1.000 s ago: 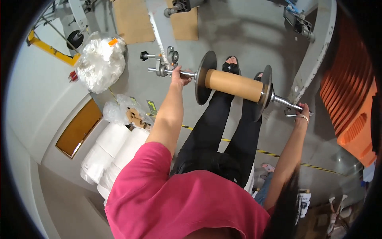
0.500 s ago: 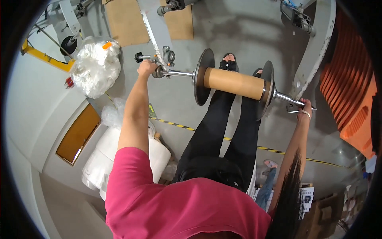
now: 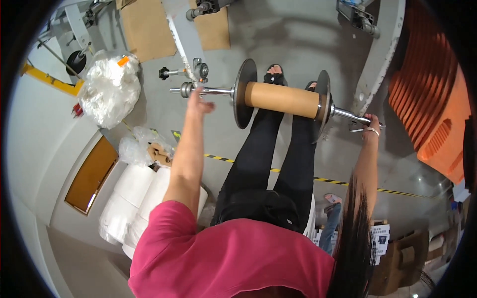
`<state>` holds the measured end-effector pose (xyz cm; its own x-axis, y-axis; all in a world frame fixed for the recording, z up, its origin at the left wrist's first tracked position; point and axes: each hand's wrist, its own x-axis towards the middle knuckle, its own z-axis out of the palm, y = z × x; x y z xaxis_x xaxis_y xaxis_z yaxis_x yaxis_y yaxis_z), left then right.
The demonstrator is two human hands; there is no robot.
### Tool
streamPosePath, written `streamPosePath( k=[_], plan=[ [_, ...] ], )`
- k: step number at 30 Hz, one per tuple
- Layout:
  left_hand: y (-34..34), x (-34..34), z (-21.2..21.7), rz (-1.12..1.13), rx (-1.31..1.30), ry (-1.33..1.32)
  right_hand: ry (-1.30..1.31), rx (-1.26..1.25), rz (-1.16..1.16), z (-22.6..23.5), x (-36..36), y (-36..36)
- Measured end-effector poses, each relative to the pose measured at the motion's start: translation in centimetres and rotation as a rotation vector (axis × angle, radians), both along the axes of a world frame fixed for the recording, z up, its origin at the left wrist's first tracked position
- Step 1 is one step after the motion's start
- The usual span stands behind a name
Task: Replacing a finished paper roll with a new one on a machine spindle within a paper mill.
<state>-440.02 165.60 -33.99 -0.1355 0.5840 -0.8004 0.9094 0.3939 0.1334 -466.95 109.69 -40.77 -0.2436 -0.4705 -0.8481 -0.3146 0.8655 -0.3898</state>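
My left hand (image 3: 198, 103) rests open-fingered on the steel shaft (image 3: 211, 91), my right hand (image 3: 370, 124) grips its other end above the grey floor (image 3: 288, 49) with striped tape (image 3: 348, 183).

Right hand (image 3: 370, 124): fingers hidden behind steel shaft (image 3: 348, 115) end; grip not resolvable. Left hand (image 3: 198, 103): palm faces away, contact with shaft unclear. Orange ribbed plastic stack (image 3: 427, 94) at 3 o'clock cut by rim. Brown cardboard boxes (image 3: 397, 258) at 5 o'clock blurred, labels illegible.
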Motion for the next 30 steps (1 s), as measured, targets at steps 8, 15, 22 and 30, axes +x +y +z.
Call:
streamPosePath(
  k=[8,15,22,30],
  plan=[
    [-7.6,-0.9,-2.0,0.512,-0.224,-0.419,-0.126,0.124,-0.051,3.7,1.9,1.0],
    [-5.5,-2.1,-2.5,0.269,-0.277,-0.537,-0.18,0.113,-0.014,2.3,0.3,0.9],
    [-3.2,-4.7,1.1,0.081,-0.322,-0.581,-0.135,0.009,-0.023,9.9,2.1,2.2],
    [-4.3,-6.8,8.1,-0.251,-0.401,-0.53,-0.275,-0.04,-0.248,15.8,-0.1,3.8]
  ],
)
